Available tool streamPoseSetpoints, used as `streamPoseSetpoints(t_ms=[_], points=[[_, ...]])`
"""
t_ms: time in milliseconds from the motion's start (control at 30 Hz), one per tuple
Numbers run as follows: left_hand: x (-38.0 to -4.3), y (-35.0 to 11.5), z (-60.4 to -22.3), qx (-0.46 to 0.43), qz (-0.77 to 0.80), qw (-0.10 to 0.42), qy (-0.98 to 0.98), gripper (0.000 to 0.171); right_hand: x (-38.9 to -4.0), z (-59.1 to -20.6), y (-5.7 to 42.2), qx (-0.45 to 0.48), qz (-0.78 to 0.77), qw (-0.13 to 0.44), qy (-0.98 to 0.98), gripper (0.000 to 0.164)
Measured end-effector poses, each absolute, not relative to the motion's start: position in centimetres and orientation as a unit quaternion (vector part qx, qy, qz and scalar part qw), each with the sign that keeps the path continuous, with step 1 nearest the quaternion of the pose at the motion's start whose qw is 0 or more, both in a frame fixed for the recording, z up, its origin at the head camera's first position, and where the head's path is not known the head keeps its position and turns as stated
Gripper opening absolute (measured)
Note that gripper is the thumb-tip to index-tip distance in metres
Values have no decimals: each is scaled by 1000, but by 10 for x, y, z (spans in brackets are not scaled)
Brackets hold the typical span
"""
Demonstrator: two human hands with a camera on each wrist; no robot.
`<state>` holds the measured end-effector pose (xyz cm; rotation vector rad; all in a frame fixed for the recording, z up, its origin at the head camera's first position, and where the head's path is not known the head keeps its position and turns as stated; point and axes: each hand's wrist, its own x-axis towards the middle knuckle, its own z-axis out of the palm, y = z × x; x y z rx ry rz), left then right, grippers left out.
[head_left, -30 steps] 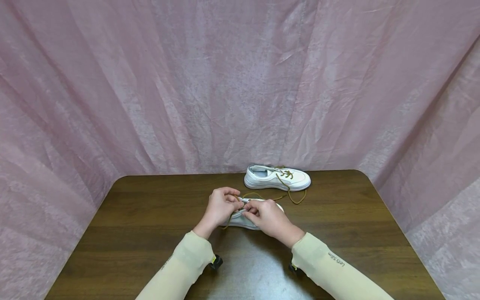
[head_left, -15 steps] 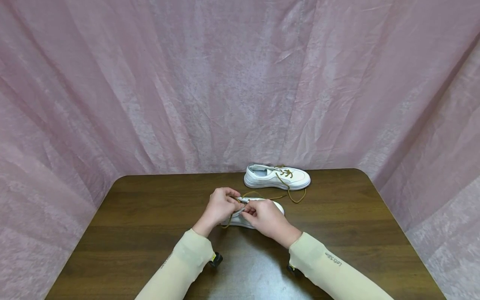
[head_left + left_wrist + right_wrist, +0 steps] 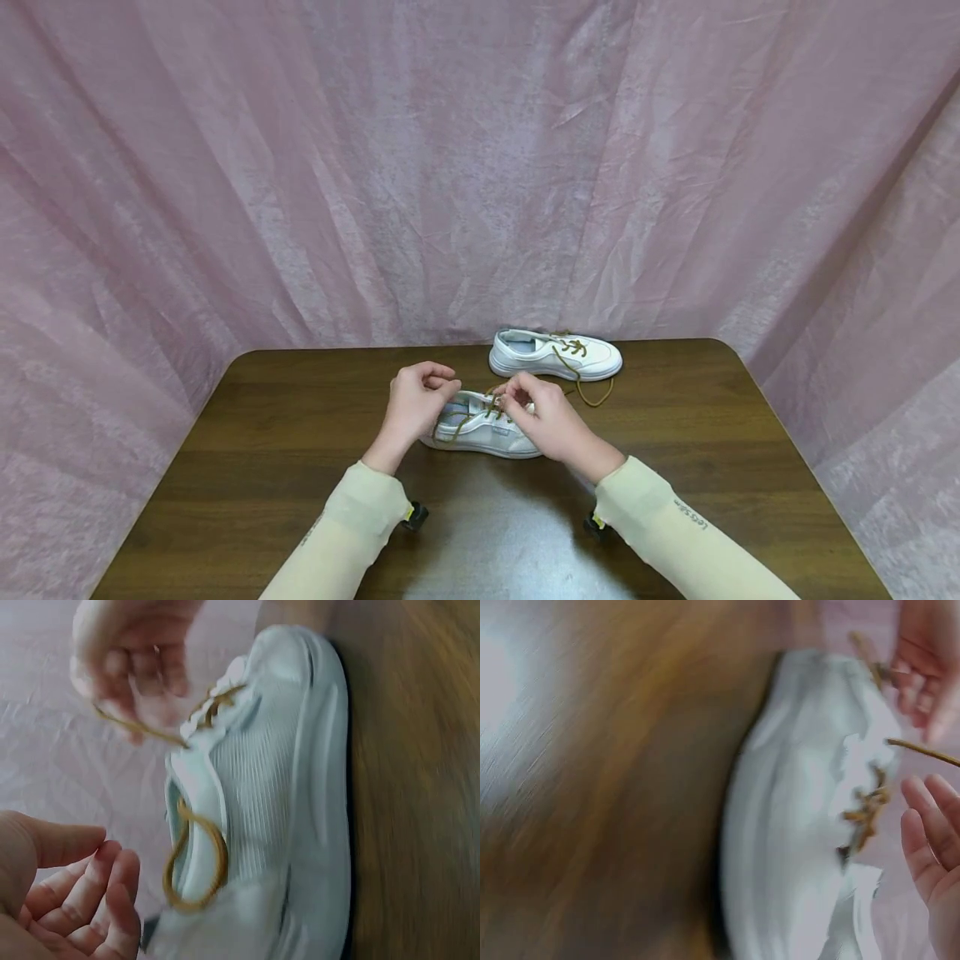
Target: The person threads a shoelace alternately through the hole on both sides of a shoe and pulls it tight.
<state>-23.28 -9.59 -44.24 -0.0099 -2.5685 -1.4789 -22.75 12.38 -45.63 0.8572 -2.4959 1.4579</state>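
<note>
A white sneaker [image 3: 487, 435] with brown laces lies on the table, toe to the right. My right hand [image 3: 551, 421] is over its front half and pinches a brown shoelace [image 3: 142, 729], which runs taut from an upper eyelet to the fingertips in the left wrist view. My left hand [image 3: 420, 400] hovers by the heel opening, thumb and index fingertip close together, other fingers loosely bent. I see nothing between them in the left wrist view. Beside this hand, another lace part [image 3: 222, 862] loops loosely over the collar.
Behind it, near the back edge of the wooden table [image 3: 300, 417], stands a second white sneaker [image 3: 555, 357], its brown lace [image 3: 596, 402] trailing onto the wood. A pink curtain [image 3: 480, 167] hangs behind the table.
Both hands were close together at the sneaker's opening. They have moved apart, left hand leftward and right hand rightward and up, exposing the sneaker's collar and laces; it now sits slightly further left.
</note>
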Motion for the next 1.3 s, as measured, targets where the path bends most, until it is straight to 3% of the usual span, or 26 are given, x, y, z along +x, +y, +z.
streamPoseSetpoints(t_ms=[233, 300, 500, 667, 867, 1300], points=[[-232, -112, -449, 29, -476, 112, -872, 8, -229, -428, 121, 244, 721, -36, -648, 20], [-231, -114, -451, 29, -472, 118, -873, 9, -229, -423, 122, 216, 717, -33, -662, 21], [-228, -118, -456, 40, -422, 145, -894, 7, -228, -430, 128, 181, 433, 32, -883, 13], [-226, -120, -460, 50, -401, 124, -906, 4, -221, -438, 131, 211, 248, -6, -946, 8], [-226, -121, -460, 53, -397, 110, -910, 4, -212, -433, 129, 280, 202, -49, -937, 11], [-226, -120, -459, 56, -398, 111, -909, 4, -211, -401, 125, 309, 454, 62, -833, 12]])
